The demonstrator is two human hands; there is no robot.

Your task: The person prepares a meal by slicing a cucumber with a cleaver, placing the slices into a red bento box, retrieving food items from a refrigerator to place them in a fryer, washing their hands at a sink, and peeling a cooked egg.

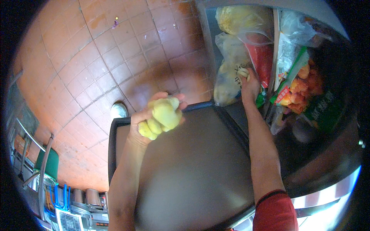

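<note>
My left hand (pixel 141 121) is wrapped around a knobbly chunk of pale yellow peeled ginger (pixel 166 114), above the inner face of an open refrigerator door (pixel 185 161). Deeper in, my right hand (pixel 251 86) reaches over a shelf, its fingers closed on a small pale piece (pixel 243 72) that looks like ginger or garlic. Under and beside that hand lies a clear plastic bag (pixel 228 72) with pale contents and dark handwriting. A red package (pixel 261 60) lies just past my right fingers.
Another bag with yellowish contents (pixel 240 20) lies farther along the shelf. Beyond a divider (pixel 276 34) is a green-edged bag of orange chunks (pixel 299 89). Tiled floor (pixel 124 57) stretches left, with a white shoe (pixel 119 111), a green bin (pixel 47 164) and metal pots (pixel 92 197).
</note>
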